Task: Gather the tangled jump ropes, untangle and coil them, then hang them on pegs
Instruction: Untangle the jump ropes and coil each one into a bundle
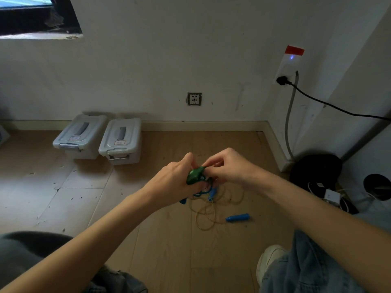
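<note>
**A:** Denim knees (313, 269) and a white sneaker (267, 263) down front. What are the hands up to?

**B:** Left hand (179, 178) curled round a green handle (195, 174), right hand (228, 166) pinching its end. Tan rope (211, 208) and blue handle (238, 217) lie tangled on the floor (165, 240) underneath.

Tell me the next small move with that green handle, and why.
Probably lift the green handle up and away from the pile. Both the left hand and the right hand grip it, while its cord seems to run down into the loops of tan rope near the blue handle on the floor.
</note>
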